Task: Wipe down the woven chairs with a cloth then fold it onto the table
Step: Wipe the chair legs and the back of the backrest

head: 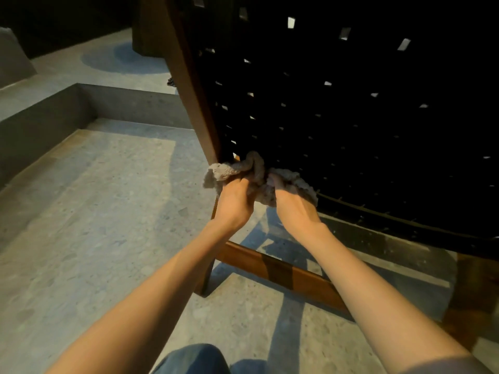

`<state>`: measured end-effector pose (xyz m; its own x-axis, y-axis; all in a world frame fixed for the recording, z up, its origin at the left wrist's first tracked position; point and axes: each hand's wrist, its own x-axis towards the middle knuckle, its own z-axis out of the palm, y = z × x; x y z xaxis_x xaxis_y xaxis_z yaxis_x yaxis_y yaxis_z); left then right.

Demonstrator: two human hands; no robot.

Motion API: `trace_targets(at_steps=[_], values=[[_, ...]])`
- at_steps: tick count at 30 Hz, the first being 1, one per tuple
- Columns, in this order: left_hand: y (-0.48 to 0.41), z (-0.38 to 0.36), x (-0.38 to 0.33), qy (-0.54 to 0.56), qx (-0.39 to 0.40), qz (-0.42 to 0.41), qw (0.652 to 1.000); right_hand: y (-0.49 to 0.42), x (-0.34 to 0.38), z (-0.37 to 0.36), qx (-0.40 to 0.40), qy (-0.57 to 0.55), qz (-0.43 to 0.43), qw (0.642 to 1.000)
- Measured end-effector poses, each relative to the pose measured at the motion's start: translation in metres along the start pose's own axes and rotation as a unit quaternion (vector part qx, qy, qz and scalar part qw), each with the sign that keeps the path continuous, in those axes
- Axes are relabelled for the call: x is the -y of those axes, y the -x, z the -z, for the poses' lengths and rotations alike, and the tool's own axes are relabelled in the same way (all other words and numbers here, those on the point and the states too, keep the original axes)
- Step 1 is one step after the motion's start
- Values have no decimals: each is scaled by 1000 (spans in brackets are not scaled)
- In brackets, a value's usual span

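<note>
My left hand [234, 201] & right hand [293, 205] both grip the bunched grey cloth [258, 175], frame centre, pressed vs lower left corner of the dark woven chair back [351, 117], beside its wooden frame [194, 98]. Concrete floor [94, 225] below.

Both bare arms reach forward and angle inward, so the hands meet side by side. The left hand [234, 202] shows its back to the camera, its fingers curled forward into a bunched grey cloth [253, 164] that bulges just beyond the fingertips. The right hand [294, 209] lies just beside it, also back up, with its fingers curled and sunk into the same cloth (only their base knuckles show). The inner edges of the two hands nearly touch. Both wrists run straight in line with the left forearm [151, 292] and the right forearm [378, 292].
</note>
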<state>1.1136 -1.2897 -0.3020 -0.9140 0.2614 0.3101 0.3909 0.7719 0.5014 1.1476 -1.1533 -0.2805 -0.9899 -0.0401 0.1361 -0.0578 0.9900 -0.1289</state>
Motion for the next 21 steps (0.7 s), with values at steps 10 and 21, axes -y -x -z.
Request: trace_targets(at_steps=[10, 21], values=[[20, -48, -86, -62, 49, -115, 990, 64, -99, 6, -12, -43, -108, 993], [27, -130, -237, -52, 128, -211, 968, 163, -237, 51, -87, -20, -223, 971]])
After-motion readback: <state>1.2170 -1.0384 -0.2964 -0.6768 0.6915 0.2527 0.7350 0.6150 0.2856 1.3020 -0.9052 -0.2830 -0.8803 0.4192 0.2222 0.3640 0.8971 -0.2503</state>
